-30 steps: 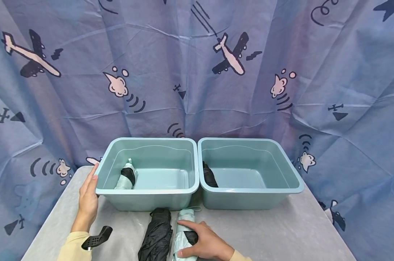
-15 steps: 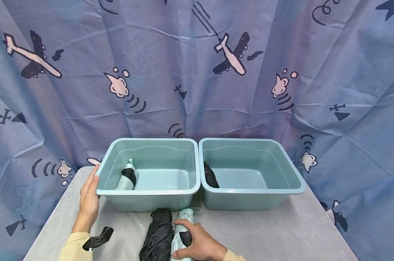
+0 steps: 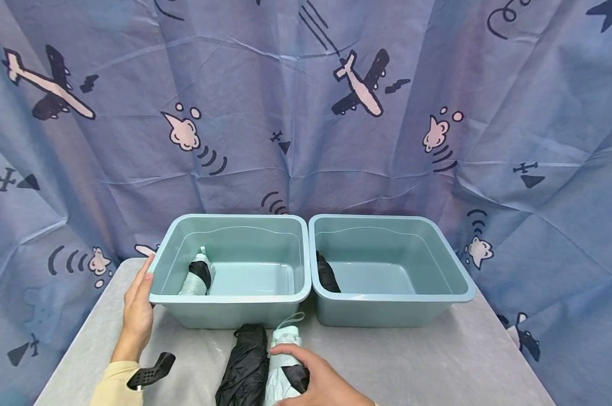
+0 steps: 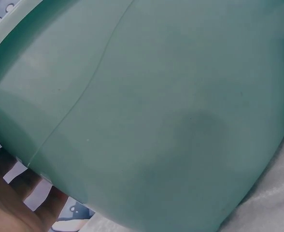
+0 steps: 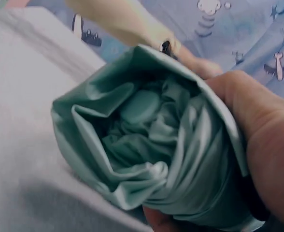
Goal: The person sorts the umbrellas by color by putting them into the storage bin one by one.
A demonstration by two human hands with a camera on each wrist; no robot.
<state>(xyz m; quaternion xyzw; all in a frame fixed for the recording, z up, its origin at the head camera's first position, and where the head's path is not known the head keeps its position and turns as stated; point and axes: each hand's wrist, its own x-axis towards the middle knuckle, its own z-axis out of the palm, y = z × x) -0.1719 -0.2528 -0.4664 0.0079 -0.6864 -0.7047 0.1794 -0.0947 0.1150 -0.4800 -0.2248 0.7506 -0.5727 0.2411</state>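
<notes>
My right hand [image 3: 326,380] grips a folded mint-green umbrella [image 3: 279,386] with a black band, thumb and fingers round its sides. In the right wrist view the gathered cloth end of this umbrella [image 5: 190,159] faces the camera, tilted up over the table. A folded black umbrella [image 3: 244,366] lies just left of it. My left hand [image 3: 137,316] rests along the left outer side of the left bin [image 3: 230,311], fingers extended up to the rim. In the left wrist view the fingers [image 4: 11,205] touch the edge of the pale green bin wall [image 4: 161,116].
Inside the left bin lies another mint umbrella [image 3: 194,282] with a black band. The right bin [image 3: 382,311] stands beside it and holds a black umbrella [image 3: 327,275] at its left wall. Behind the grey table [image 3: 438,366] hangs a blue curtain [image 3: 306,141] with airplane prints.
The right hand has taken hold of the mint umbrella and begun raising it; its wrist loop now stands up. The left hand has stayed on the bin's side.
</notes>
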